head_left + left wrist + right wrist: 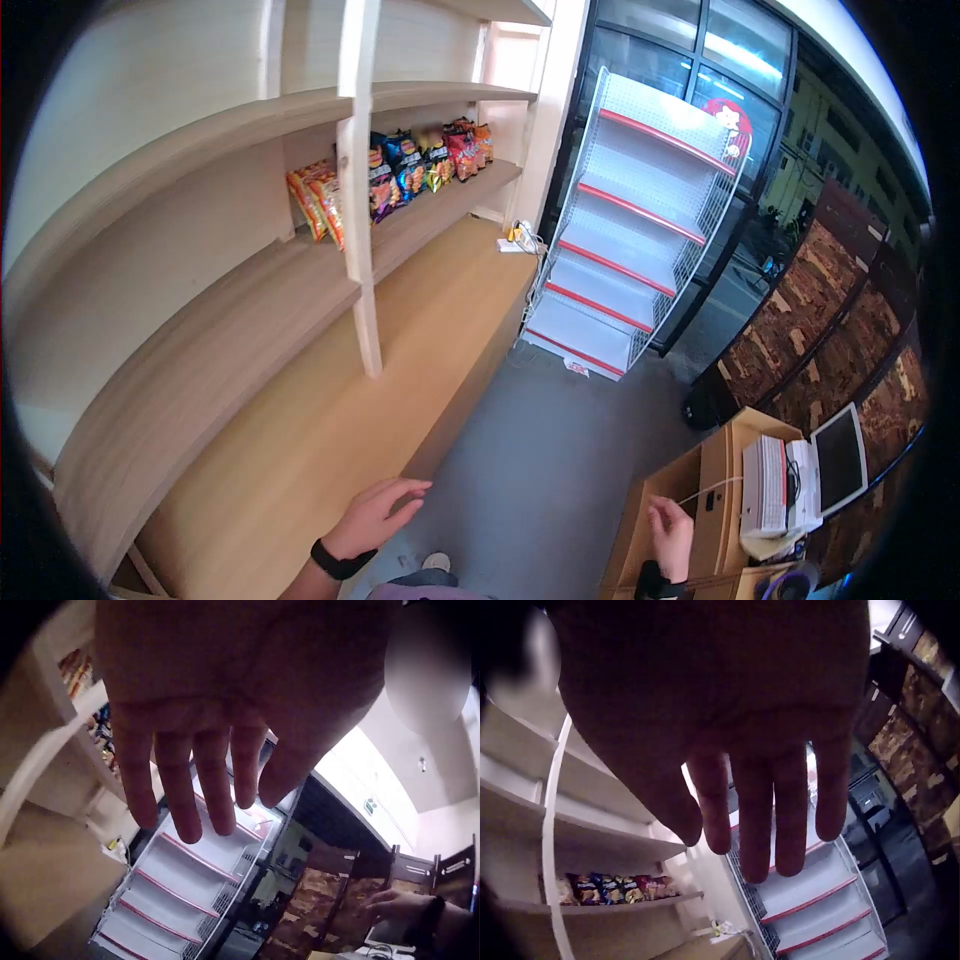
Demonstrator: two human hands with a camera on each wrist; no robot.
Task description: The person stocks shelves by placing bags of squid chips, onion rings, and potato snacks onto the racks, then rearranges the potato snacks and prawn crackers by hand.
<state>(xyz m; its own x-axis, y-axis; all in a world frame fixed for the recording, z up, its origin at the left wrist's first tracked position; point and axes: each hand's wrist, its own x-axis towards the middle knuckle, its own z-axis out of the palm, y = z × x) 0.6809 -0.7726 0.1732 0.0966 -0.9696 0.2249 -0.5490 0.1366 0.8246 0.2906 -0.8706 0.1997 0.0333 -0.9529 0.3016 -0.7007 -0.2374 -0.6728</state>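
My left hand (375,518) is held in the air by the front edge of the wooden counter (300,430), its fingers loosely extended and holding nothing. Off to the right, my right hand (671,535) hovers beside a wooden cabinet (712,490), also with nothing in it. Both wrists wear black bands. In the left wrist view the fingers (176,795) hang relaxed and slightly spread; the right wrist view shows the fingers (754,825) much the same. Several colourful snack bags (410,165) stand in a row on the wooden shelf (230,285), well beyond both hands.
A white wire rack (630,230) with red-edged shelves stands ahead by the glass door. A wooden post (358,200) rises in front of the shelf. A power strip (515,243) with cables lies at the counter's far end. A white-framed screen (838,460) sits at right.
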